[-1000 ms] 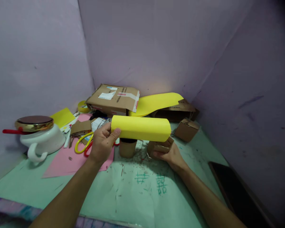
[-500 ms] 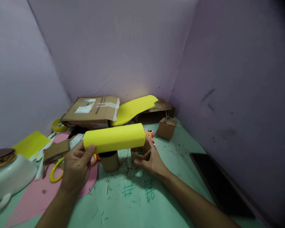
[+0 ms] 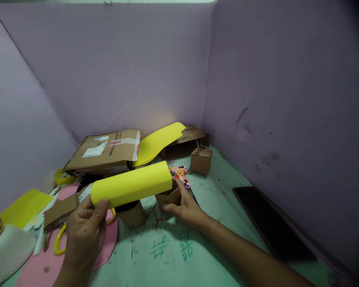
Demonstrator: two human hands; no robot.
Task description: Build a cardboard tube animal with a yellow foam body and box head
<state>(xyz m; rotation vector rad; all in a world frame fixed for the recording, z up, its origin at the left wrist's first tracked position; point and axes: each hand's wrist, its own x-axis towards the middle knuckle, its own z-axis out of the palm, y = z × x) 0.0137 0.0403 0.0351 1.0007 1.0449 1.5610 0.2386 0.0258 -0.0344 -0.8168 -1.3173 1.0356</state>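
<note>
My left hand (image 3: 88,227) is closed on the left end of a rolled yellow paper (image 3: 131,184), thumb in front. The roll is held up at a slant, its right end higher and in front of a short open cardboard tube (image 3: 169,198). My right hand (image 3: 185,205) is wrapped round the right side of that tube, thumb at the front; some of its fingers are hidden. A second cardboard tube (image 3: 131,215), dark inside, stands under the roll. Yellow-handled scissors (image 3: 59,241) lie partly behind my left hand.
At the back are a flattened cardboard box (image 3: 107,153), yellow sheets (image 3: 158,141) and a small cardboard box (image 3: 201,161). Pink paper (image 3: 38,269) and a white mug (image 3: 12,251) lie on the left. A dark flat panel (image 3: 272,223) lies on the right.
The view has turned up and to the right. The yellow roll is more slanted, its left end lower. Both hands keep their holds.
</note>
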